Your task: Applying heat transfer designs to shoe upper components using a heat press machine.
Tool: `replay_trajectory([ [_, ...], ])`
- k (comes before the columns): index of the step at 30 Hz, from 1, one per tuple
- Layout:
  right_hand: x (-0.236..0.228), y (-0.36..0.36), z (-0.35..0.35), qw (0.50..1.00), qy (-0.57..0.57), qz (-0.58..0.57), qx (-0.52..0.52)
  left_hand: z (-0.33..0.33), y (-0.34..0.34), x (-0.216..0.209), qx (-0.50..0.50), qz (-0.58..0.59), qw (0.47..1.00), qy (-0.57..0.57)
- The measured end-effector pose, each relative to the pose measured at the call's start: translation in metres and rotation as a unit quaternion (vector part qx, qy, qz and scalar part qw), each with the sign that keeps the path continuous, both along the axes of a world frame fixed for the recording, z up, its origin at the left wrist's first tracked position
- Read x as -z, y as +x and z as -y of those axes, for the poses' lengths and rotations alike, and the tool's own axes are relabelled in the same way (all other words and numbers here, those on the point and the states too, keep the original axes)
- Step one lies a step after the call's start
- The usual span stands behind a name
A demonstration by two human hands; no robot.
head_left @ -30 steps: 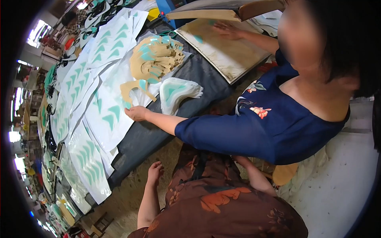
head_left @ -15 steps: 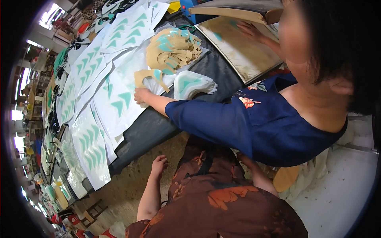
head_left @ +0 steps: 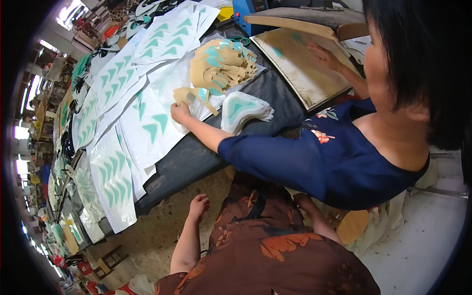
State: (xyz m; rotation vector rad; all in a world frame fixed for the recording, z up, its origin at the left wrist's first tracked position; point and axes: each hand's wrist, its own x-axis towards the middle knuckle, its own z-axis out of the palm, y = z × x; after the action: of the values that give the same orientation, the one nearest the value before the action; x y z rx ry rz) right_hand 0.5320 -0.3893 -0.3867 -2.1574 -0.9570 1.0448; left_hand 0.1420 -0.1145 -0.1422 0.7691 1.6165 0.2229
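Note:
My left hand hangs below the table's front edge, its fingers loosely curled with nothing visible in them. My right hand is low beside my brown patterned garment, near the other person's blue top; shadow obscures its fingers. That person, leaning in from the right, has one hand at a tan cut-out piece on the white sheets. Their other hand is over a stained flat board. A fanned pile of tan pieces with teal patches lies between, near a white stack with a teal shape.
White sheets with teal curved shapes cover much of the dark table. A padded lid stands raised over the board, beside a blue box. A small wooden stool is on the floor at lower left.
The view has shifted slightly, moving the table items a little rightward. The other person's head has risen, and their hand has moved slightly at the tan piece. My hands hang much as before.

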Motion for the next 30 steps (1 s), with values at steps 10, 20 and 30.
replay_trajectory([
  [10, -0.052, -0.013, -0.033, 0.982, -0.084, -0.145, 0.086, 0.009, -0.008, -0.002, 0.001, -0.011, 1.000, -0.002],
  [20, -0.110, -0.014, -0.040, 0.949, -0.141, -0.264, 0.099, 0.001, -0.004, -0.005, 0.006, 0.010, 1.000, -0.014],
  [30, -0.124, -0.010, -0.039, 0.949, -0.116, -0.272, 0.109, -0.005, 0.010, -0.006, 0.053, -0.026, 0.998, 0.005],
])
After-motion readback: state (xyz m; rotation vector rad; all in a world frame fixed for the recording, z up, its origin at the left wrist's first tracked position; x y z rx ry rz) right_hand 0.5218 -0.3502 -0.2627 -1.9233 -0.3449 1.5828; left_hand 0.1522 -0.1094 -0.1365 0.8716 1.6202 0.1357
